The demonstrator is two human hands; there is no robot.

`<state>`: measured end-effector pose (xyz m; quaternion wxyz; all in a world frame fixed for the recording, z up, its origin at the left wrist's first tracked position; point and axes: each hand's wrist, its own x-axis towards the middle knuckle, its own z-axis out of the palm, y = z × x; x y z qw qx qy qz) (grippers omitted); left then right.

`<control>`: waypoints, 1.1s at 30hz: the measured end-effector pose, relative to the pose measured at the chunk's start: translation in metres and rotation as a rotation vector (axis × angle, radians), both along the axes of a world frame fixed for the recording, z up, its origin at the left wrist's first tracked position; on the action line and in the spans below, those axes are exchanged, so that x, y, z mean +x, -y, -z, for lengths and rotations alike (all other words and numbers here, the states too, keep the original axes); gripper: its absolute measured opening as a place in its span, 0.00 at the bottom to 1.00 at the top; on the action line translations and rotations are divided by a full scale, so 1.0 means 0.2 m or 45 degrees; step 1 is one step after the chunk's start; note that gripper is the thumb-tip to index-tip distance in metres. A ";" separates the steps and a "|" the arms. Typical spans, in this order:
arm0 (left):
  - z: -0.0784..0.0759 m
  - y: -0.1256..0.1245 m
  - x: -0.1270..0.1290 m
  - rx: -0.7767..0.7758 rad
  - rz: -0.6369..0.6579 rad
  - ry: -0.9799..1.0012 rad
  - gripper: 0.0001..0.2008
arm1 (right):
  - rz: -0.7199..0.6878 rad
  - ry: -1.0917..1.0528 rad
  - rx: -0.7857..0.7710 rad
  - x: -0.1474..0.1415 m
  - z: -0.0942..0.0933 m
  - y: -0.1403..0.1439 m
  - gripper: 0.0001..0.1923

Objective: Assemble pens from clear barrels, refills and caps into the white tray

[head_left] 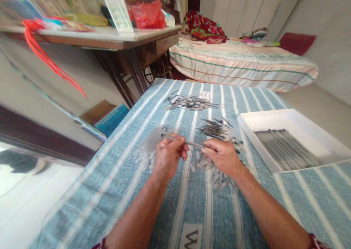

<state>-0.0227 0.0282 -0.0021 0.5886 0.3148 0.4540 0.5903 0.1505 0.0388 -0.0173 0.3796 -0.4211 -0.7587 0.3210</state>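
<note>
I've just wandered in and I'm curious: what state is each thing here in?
Pen: held, one dark end showing
Left hand: closed on it
Right hand: closed on it
White box: open
Boxed pens: lying side by side
Clear tubes: heaped
Dark refills: loosely piled
Short pale pieces: jumbled
Striped cloth: spread out
Red bag: crumpled

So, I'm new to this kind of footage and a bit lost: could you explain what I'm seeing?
There's no machine: these are a person's own bare hands, seen by a camera worn on the head, looking forward and down. The left hand and right hand hold a slim grey pen-like stick between them. On the striped cloth lie pale tubes by the left hand, short pale pieces near the right, and thin dark sticks just beyond. Farther back is a loose mixed pile. The white box holds a row of dark-ended grey sticks.
</note>
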 end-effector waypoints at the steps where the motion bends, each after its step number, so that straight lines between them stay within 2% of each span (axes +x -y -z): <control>1: 0.00 0.00 0.00 0.003 -0.007 0.000 0.07 | -0.001 -0.006 -0.011 0.00 0.00 0.00 0.08; 8: -0.02 -0.01 -0.01 0.008 -0.061 -0.039 0.06 | -0.063 0.070 -0.012 0.00 -0.04 -0.01 0.08; 11: -0.02 -0.01 0.00 0.002 -0.020 -0.040 0.06 | -0.112 0.236 0.036 0.01 -0.09 -0.03 0.09; 16: -0.03 0.00 0.03 -0.017 0.055 -0.054 0.06 | -0.102 0.631 0.228 0.05 -0.14 -0.03 0.12; 19: -0.02 0.00 0.05 -0.032 0.076 -0.079 0.07 | -0.110 0.744 0.277 0.06 -0.17 -0.03 0.12; 26: -0.01 0.00 0.05 -0.017 0.166 -0.048 0.10 | -0.105 0.706 0.179 0.11 -0.20 -0.05 0.11; 33: -0.02 -0.01 0.04 -0.036 0.095 0.013 0.09 | -0.091 0.624 0.047 0.12 -0.20 -0.05 0.11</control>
